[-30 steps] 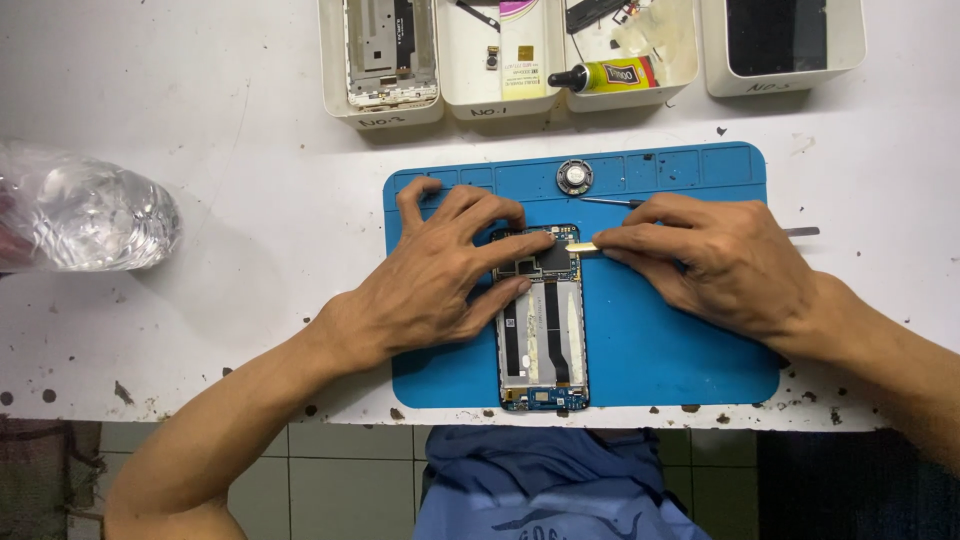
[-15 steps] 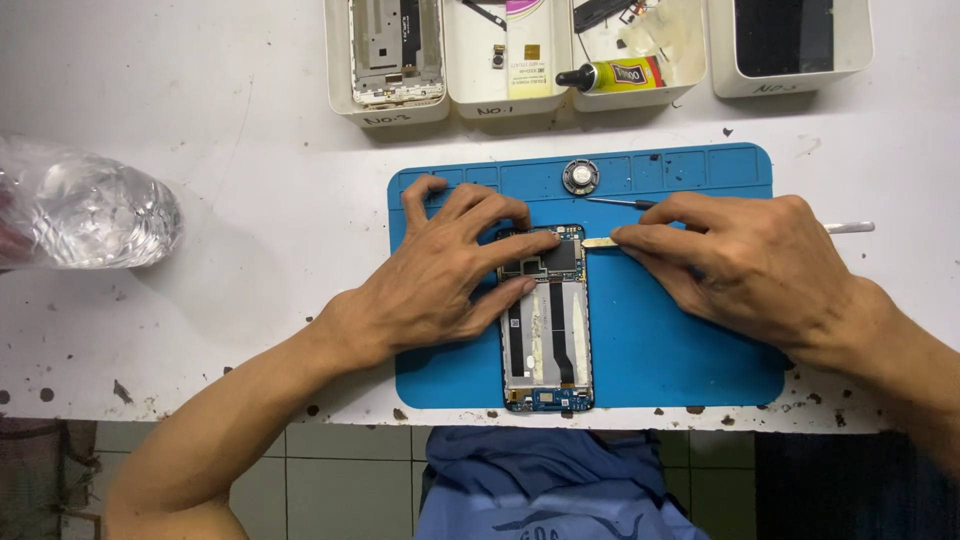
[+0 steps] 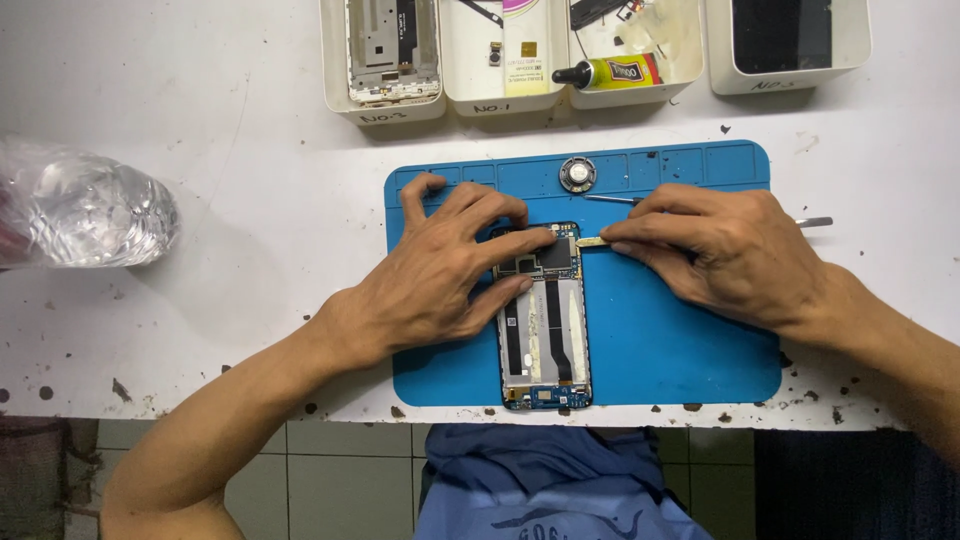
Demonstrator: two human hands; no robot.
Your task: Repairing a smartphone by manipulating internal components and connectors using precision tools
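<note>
An opened phone [image 3: 545, 330] with its back cover off lies on a blue work mat [image 3: 680, 340], its circuit board and ribbon cables exposed. My left hand [image 3: 440, 270] presses flat on the phone's upper left part, fingers spread over the board. My right hand [image 3: 720, 250] pinches a thin yellowish pry tool [image 3: 590, 241], its tip touching the phone's upper right edge.
A small round speaker part [image 3: 577, 174] and metal tweezers [image 3: 612, 199] lie on the mat's top edge. Several white trays [image 3: 385, 60] with phone parts and a glue tube [image 3: 610, 72] line the back. A clear plastic bag [image 3: 85, 210] sits at the left. The table edge runs just below the mat.
My right hand has shifted slightly right, keeping the pry tool at the phone's upper right edge. My left hand stays pressed on the phone.
</note>
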